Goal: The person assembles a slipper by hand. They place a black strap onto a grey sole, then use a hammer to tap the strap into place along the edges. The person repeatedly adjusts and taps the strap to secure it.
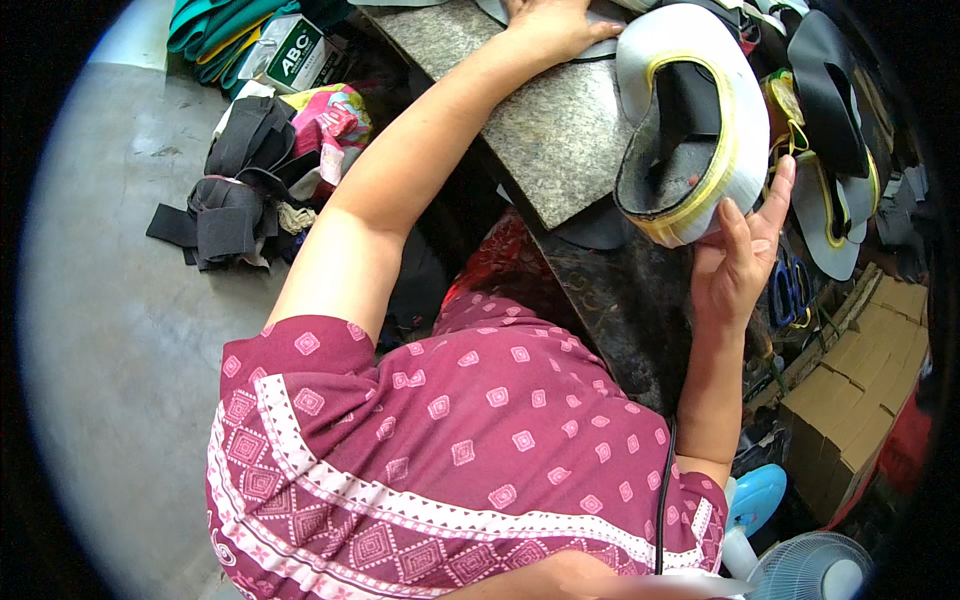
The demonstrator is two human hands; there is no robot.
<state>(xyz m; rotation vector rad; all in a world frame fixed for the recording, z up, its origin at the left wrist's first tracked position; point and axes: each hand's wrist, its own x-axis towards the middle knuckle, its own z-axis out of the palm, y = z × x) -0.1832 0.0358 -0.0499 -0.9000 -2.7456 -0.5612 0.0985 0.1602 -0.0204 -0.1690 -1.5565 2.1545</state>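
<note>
A looped white piece with yellow edging and a dark lining (745, 110), which looks like a shoe upper, stands on the grey speckled board (555, 135). My right hand (735, 255) is at its near right side, thumb and index finger stretched up and apart, the other fingers curled. The thumb is close against the piece's lower edge. At the top of the view my left hand (555, 25) reaches over the far part of the board, its thumb stretched toward the looped piece. Its other fingertips are partly cut off by the picture's edge.
Black and grey pieces with yellow edging (835, 230) lie at the right, near blue-handled scissors (790, 290). Cardboard (850, 390) and a fan (815, 570) stand lower right. Bundled black strips (225, 215) and folded green material (215, 35) lie at the left.
</note>
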